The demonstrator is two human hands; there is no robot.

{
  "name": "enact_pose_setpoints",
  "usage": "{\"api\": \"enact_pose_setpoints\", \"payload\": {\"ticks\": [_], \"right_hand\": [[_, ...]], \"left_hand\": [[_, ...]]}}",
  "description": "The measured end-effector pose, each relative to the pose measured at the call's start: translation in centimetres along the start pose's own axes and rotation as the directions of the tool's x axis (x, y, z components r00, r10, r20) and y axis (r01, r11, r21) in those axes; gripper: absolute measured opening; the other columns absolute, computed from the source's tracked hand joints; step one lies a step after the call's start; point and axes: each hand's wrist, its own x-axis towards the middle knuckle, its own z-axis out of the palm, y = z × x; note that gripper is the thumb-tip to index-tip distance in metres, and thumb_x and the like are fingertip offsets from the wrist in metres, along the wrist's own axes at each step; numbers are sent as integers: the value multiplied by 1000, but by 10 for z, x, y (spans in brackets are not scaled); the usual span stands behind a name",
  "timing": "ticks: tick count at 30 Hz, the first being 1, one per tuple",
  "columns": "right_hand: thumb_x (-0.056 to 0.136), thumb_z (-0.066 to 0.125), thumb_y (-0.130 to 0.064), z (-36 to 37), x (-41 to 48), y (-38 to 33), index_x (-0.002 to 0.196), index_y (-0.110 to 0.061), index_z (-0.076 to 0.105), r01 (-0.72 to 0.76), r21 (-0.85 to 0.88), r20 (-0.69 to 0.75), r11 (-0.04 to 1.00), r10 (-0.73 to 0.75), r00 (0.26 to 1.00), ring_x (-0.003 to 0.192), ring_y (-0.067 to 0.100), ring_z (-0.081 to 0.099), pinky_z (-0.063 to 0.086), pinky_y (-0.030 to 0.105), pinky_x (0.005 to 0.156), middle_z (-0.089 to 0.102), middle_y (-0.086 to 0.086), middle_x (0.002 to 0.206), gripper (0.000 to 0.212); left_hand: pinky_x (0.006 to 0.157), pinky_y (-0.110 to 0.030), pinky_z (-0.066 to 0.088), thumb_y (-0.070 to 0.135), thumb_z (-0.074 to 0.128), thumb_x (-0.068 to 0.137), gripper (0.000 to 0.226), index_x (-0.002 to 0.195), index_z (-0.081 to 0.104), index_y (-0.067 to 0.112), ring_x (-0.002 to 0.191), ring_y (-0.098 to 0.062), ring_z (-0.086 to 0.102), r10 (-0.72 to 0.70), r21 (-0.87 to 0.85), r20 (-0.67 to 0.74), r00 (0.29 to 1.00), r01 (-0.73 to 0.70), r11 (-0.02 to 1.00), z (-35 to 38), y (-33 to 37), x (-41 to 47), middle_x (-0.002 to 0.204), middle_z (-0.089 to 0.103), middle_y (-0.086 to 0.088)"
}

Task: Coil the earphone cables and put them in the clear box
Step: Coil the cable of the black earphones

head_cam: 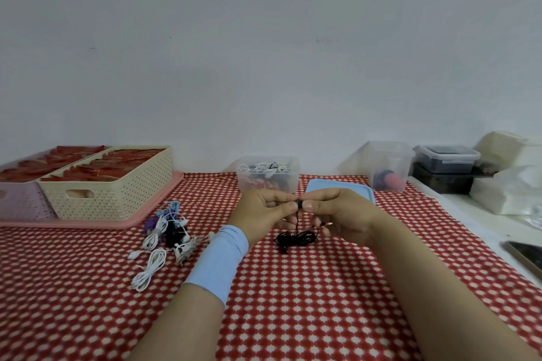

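My left hand (265, 211) and my right hand (337, 214) meet above the red patterned tablecloth and pinch the top end of a black earphone cable (296, 238) between thumbs and fingers. The rest of that cable hangs down and lies in a loose bundle on the cloth below my hands. Just behind my hands stands the clear box (268, 174), which holds several coiled cables. A pile of white, black, blue and purple earphone cables (164, 231) lies on the cloth to the left of my left forearm.
A blue lid (340, 186) lies flat right of the clear box. Cream woven baskets (111, 184) with red contents sit on a pink tray at back left. Another clear container (388, 165), dark lidded boxes (447, 165) and white bags stand at back right. A phone (526, 255) lies at right edge.
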Motion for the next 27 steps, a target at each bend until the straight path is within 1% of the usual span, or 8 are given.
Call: {"api": "enact_pose_setpoints", "payload": {"ticks": [5,8,10,12,15,19,22,27], "right_hand": [[88,72,-7,4,-2,0,97,-8,78,8,-31,-22,999,-8,1000,56,11,59,48,24,44,69,4,69,12],[90,70,-6,9,-3,-2,101,-7,76,94,-38,-56,995,-96,994,59,15,62,51,27,45,69,7,76,12],[91,69,-4,12,-4,-2,106,-5,74,155,-87,-87,984,-163,983,60,16,63,51,28,46,70,11,82,16],[91,70,-4,12,-5,-3,107,-5,75,178,-131,-99,975,-191,977,60,15,63,52,28,47,71,12,83,17],[90,70,-3,10,-6,-3,104,-4,77,187,-128,-95,974,-200,975,59,15,61,53,29,48,71,11,81,15],[91,69,-3,8,-5,-3,95,-6,77,182,-109,-102,977,-193,976,58,16,61,53,31,49,71,9,75,10],[91,70,-4,10,-5,-2,99,-3,75,177,-130,-97,976,-190,977,60,17,63,54,31,49,71,11,83,10],[86,75,-6,12,-6,-4,109,-5,73,176,-91,-110,980,-185,977,62,18,65,54,32,49,73,11,86,22]], "left_hand": [[59,-24,58,-3,67,87,14,100,72,1,61,-15,70,5,37,-13,1000,-4,999,-1,-1,0,69,72,-8],[61,-26,59,-1,68,88,12,95,74,7,63,-17,70,3,24,-59,998,-2,1000,0,-2,2,70,73,-9],[60,-25,59,-1,67,88,13,91,74,10,64,-17,70,-8,4,-82,997,9,1000,0,-2,2,70,73,-8],[59,-25,59,-1,67,88,13,94,74,9,65,-16,70,-19,1,-85,996,19,1000,1,-2,2,72,73,-7],[58,-24,58,-2,66,89,13,99,73,3,64,-15,69,-26,-14,-80,996,25,1000,1,0,2,73,72,-8],[59,-25,59,-2,63,91,15,96,74,7,64,-15,69,-38,-31,-68,997,36,999,1,0,2,74,72,-8],[60,-25,59,-1,64,91,16,93,74,11,65,-15,69,-41,-21,-64,997,39,999,1,0,2,71,72,-6],[60,-27,60,0,65,90,13,98,74,4,65,-17,70,-37,-16,-89,995,35,999,1,-1,3,73,73,-8]]}}
